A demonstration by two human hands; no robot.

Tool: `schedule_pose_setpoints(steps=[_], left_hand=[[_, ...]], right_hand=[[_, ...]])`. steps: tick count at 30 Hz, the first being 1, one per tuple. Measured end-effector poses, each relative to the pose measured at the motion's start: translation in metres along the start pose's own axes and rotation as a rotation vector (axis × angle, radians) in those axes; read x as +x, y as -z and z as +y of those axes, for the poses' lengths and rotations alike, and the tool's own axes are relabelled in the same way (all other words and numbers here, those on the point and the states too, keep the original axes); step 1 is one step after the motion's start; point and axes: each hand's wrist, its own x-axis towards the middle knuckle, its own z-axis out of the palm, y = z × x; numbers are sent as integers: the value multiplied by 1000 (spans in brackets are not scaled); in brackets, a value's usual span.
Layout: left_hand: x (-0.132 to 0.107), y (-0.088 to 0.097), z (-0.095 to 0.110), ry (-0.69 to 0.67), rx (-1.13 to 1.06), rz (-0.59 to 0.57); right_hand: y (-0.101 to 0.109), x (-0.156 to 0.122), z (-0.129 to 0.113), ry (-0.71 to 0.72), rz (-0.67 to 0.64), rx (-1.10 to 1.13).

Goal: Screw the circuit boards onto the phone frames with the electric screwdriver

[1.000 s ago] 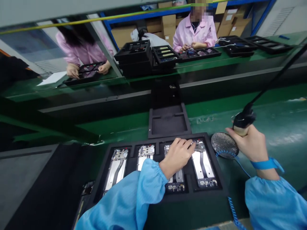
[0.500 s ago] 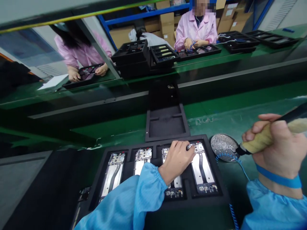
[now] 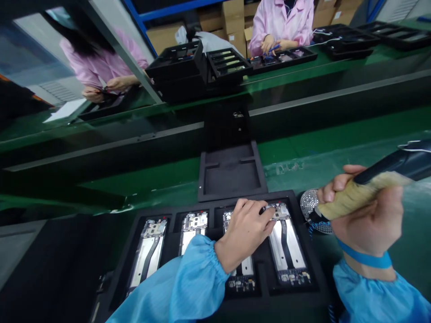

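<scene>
My left hand [image 3: 244, 233] rests over the top of an opened phone body [image 3: 286, 242] at the right end of a black foam tray [image 3: 266, 273]. Its fingers are curled, with thumb and forefinger close together by a small dark spot; what they pinch is unclear. Other opened phone bodies, silver with dark ribbon strips, lie to the left in the tray, one partly under my hand. My right hand [image 3: 367, 220] is wrapped around a black tool [image 3: 360, 195] with a yellow cloth-bound grip. Its dark tip end lies in front of a round, silver, studded disc [image 3: 309, 202].
Behind the tray lies a second black tray [image 3: 232, 175] with recesses. A coiled blue cord [image 3: 323, 224] runs by the disc, and a blue band circles my right wrist. Across a dark partition, two people in pink work at a green bench with stacked black trays [image 3: 178, 67].
My right hand has moved left with the tool, whose front end now overlaps the disc. My left hand stays at the same phone body. The person at left has brought both hands together.
</scene>
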Motion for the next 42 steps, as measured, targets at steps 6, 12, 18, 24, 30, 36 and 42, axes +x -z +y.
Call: schedule_pose_setpoints(steps=[6, 12, 18, 24, 30, 36, 42], left_hand=[[-2, 1, 3, 5, 71, -14], [-3, 8, 15, 45, 50, -51], [-9, 36, 38, 532, -793, -564], [-5, 39, 43, 1040, -1711, -782], [1, 37, 37, 660, -1292, -852], [11, 23, 14, 153, -181, -160], [6, 7, 11, 57, 34, -108]], right_hand=[[2, 2, -3, 13, 40, -35], [1, 3, -2, 16, 58, -43], [1, 3, -3, 11, 58, -13], [3, 6, -3, 59, 63, 17], [6, 6, -2, 58, 78, 22], [5, 6, -2, 76, 82, 7], [5, 6, -2, 56, 108, -11]])
